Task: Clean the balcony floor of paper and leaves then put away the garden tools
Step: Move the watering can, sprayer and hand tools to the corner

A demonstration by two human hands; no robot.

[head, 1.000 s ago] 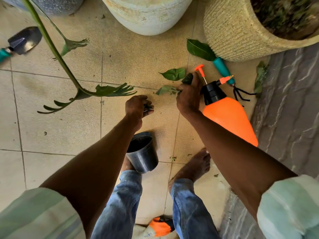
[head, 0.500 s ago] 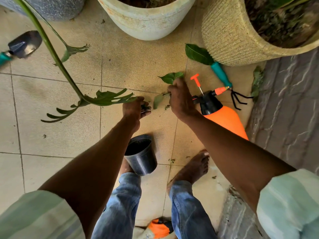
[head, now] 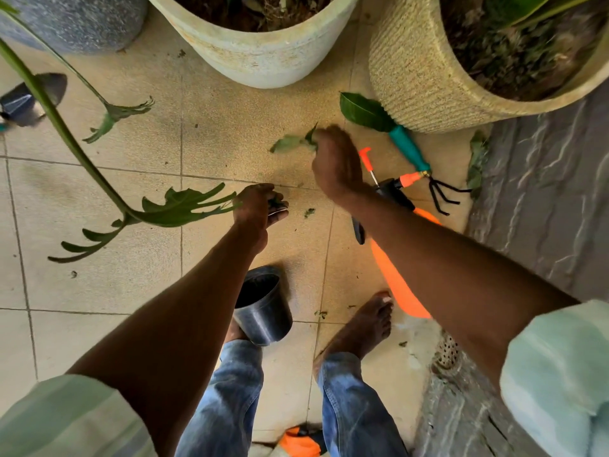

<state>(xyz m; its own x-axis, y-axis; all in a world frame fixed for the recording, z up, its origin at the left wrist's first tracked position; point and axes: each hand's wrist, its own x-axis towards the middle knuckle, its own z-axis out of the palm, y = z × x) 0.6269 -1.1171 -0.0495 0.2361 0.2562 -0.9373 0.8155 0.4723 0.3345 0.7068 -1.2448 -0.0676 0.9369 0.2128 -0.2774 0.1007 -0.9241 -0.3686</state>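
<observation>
- My bare feet stand on the tiled balcony floor (head: 138,291), and a small black plastic pot (head: 263,308) sits just beside my left foot.
- An orange spray bottle (head: 400,291) lies on the tiles under my right forearm, its black pump head toward the planters.
- My left hand (head: 258,209) is curled round a small bunch of green leaf scraps; a living leaf on a long stem brushes its back.
- A few leaf crumbs (head: 309,212) lie on the tile just beside that hand.
- My right hand (head: 334,163), blurred, pinches a pale green leaf (head: 288,143) at its fingertips, above the floor.
- The teal-handled hand rake (head: 417,156) lies beyond the bottle, with a dark green leaf (head: 362,110) touching the end of its handle.
- A trowel (head: 31,98) lies far left, and more fallen leaves (head: 476,163) sit by the stone edge at right.
- Three large planters (head: 263,57) line the far side.
</observation>
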